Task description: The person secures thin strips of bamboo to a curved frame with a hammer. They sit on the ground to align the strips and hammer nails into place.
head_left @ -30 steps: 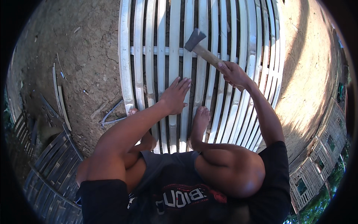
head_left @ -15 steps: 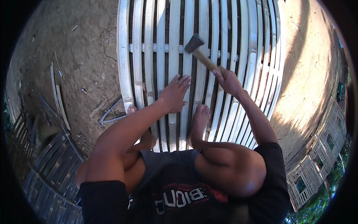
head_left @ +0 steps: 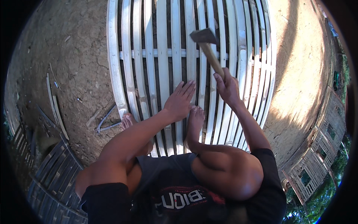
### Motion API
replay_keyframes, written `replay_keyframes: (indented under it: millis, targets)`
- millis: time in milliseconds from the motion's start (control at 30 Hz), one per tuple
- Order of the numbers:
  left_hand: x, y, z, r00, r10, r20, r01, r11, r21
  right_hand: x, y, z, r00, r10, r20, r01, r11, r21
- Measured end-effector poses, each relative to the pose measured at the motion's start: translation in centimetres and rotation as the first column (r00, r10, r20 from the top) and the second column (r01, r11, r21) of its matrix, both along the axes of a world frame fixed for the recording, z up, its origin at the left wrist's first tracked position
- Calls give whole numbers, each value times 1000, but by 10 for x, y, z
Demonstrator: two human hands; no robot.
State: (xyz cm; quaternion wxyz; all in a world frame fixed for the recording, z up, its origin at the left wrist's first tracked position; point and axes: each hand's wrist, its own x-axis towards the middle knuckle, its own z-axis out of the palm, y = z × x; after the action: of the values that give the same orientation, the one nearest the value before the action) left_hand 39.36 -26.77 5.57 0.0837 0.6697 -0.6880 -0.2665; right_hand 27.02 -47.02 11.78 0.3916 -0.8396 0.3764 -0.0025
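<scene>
My right hand (head_left: 228,86) is closed round the wooden handle of a hatchet (head_left: 210,56). Its dark, wedge-shaped metal head is at the far end, raised over the slats. My left hand (head_left: 181,100) lies flat, palm down, across pale split-bamboo slats (head_left: 162,52), fingers stretched forward. These long slats run away from me side by side, with narrow gaps between them. A crosspiece (head_left: 149,53) passes beneath them. My bare feet rest on the slats, the right foot (head_left: 195,121) just behind my left hand and the left foot (head_left: 128,121) near the left edge.
Dry, cracked earth (head_left: 82,56) lies on both sides. At the left are thin strips (head_left: 52,100), a bent strip (head_left: 104,121) and a dark slatted panel (head_left: 52,179). A woven lattice fence (head_left: 317,160) stands at the right.
My left hand has shifted rightward across the slats, about one slat over. The hatchet has moved right too, and its head has turned. The whole view has slid slightly.
</scene>
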Motion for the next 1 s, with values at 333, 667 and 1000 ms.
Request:
replay_keyframes:
  millis: [333,667,1000]
  targets:
    - [-22,2,-13,998,-9,59,-3,982,190,13,-17,-27,984,78,-160,-76,997,21]
    - [-20,-14,-9,993,10,117,-30,985,172,-6,-17,-41,955,160,-251,-163,987,8]
    - [-26,-13,-7,985,-60,163,19,970,243,11,-62,-8,984,-130,-124,171,888,427]
